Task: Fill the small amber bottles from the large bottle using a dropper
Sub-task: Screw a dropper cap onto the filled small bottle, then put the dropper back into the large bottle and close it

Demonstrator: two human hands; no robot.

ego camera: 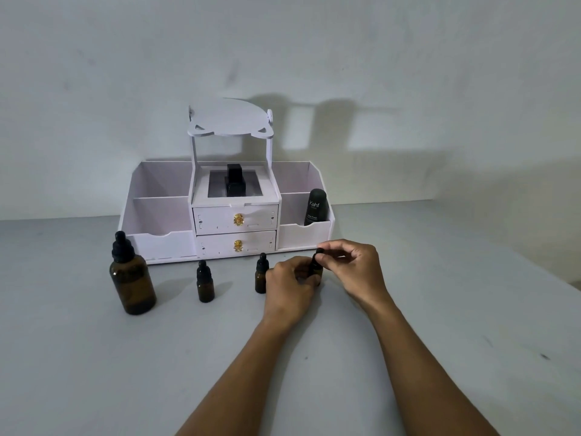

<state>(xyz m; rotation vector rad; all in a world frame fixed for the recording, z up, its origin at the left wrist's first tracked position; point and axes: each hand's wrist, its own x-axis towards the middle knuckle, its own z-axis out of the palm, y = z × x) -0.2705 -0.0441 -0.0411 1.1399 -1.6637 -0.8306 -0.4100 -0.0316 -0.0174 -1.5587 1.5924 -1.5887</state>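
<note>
— What do we hold?
— Our left hand (290, 283) grips a small bottle (317, 269) on the table (94, 372). Our right hand (355, 267) pinches its black top (319, 251).
— What stands to the left?
— A second small bottle (260, 276), a third small bottle (205, 284), then the big bottle (132, 281), all with tops on.

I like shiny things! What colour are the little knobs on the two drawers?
Gold. The upper knob and lower knob show clearly in the head view.

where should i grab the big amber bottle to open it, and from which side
Wrap one hand round the wide body of the large bottle from the left, where nothing stands near, and pinch its black dropper cap from above. The bottle stands upright, and the cap is narrow enough for fingertips.
</note>
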